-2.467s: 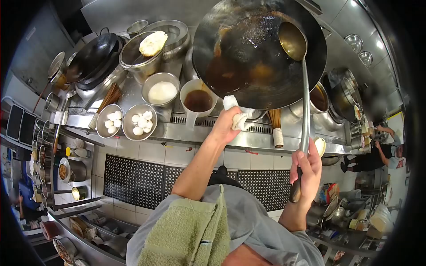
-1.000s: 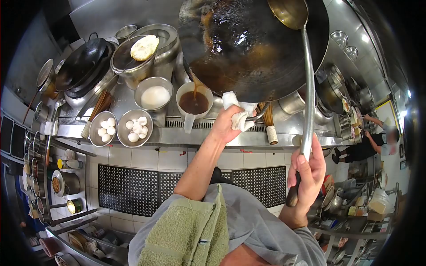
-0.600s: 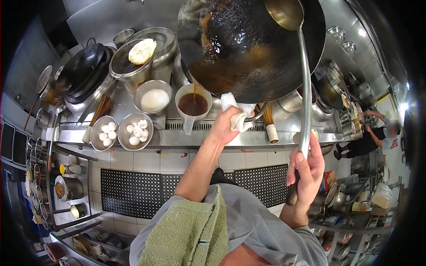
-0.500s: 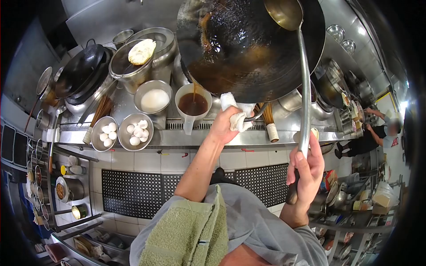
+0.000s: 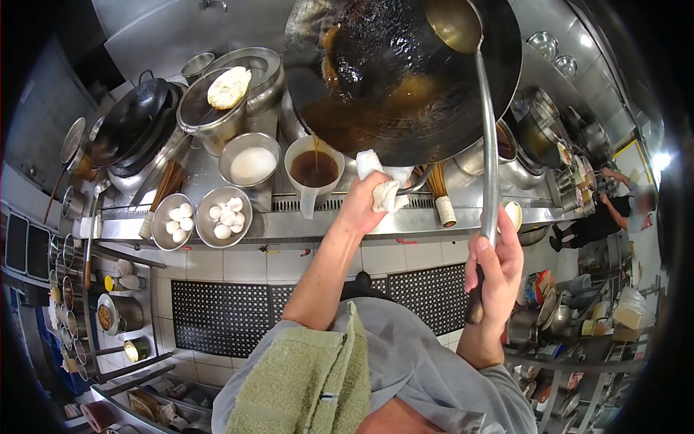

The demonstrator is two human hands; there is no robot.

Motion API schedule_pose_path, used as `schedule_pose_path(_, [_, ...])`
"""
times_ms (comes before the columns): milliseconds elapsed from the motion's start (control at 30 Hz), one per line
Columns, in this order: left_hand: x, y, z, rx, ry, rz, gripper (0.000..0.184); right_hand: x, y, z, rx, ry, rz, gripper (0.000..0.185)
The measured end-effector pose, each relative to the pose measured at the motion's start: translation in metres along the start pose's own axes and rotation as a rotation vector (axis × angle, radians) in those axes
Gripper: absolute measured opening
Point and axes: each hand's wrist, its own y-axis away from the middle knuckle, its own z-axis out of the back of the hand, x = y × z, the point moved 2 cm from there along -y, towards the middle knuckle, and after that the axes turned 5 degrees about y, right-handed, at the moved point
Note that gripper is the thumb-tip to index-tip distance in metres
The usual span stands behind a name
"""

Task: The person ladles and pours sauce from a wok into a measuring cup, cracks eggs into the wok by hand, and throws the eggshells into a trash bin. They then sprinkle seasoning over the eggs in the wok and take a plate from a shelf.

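My left hand (image 5: 363,202) is closed round a white cloth (image 5: 387,194) on the handle of a large dark wok (image 5: 405,123). The wok is tilted, and brown liquid runs in a thin stream from its left edge into a plastic jug (image 5: 314,172) that holds more of it. My right hand (image 5: 497,262) grips the long handle of a metal ladle (image 5: 457,25), whose bowl is over the wok's far right part. Left of the jug are a bowl of white powder (image 5: 249,160) and two metal bowls of white eggs (image 5: 226,218).
A fried egg (image 5: 229,87) lies over a metal pot (image 5: 217,126) at the back left, beside stacked dark woks (image 5: 134,119). Bamboo brushes (image 5: 444,210) rest by the counter's front edge. Another person (image 5: 614,213) stands far right. Black mats (image 5: 220,311) cover the floor.
The wok has tilted toward the jug since the earliest frame, and a stream now falls into it. The ladle has gone farther from me with the wok. Both hands have kept their holds.
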Motion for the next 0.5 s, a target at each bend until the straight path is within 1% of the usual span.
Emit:
schedule_pose_path(67, [-0.002,0.000,0.003,-0.018,-0.038,-0.018,0.019,-0.007,-0.002,0.002,0.014,-0.021,-0.054,0.058])
schedule_pose_path(100, [-0.003,-0.002,0.010,-0.032,-0.045,0.002,0.018,-0.010,-0.003,0.003,0.015,-0.028,-0.051,0.058])
schedule_pose_path(167, [-0.005,-0.006,0.024,-0.047,-0.062,0.026,0.017,-0.021,-0.004,0.006,0.005,0.021,-0.112,0.058])
schedule_pose_path(233, [-0.008,-0.007,0.034,-0.177,-0.099,-0.007,0.015,-0.037,-0.005,0.014,-0.006,0.000,-0.144,0.058])
schedule_pose_path(267, [-0.010,-0.007,0.037,-0.162,-0.125,-0.001,0.015,-0.045,-0.008,0.017,0.037,-0.037,-0.184,0.059])
schedule_pose_path(333, [-0.011,-0.007,0.042,-0.237,-0.176,-0.023,0.013,-0.055,-0.017,0.025,0.105,-0.105,-0.256,0.064])
schedule_pose_path(433, [-0.010,-0.010,0.043,-0.401,-0.283,-0.043,0.010,-0.078,-0.035,0.038,0.227,-0.269,-0.338,0.059])
schedule_pose_path(467, [-0.009,-0.013,0.045,-0.423,-0.292,-0.040,0.009,-0.086,-0.043,0.043,0.239,-0.299,-0.364,0.054])
schedule_pose_path(500, [-0.007,-0.017,0.043,-0.450,-0.303,-0.048,0.009,-0.095,-0.050,0.049,0.226,-0.315,-0.354,0.054])
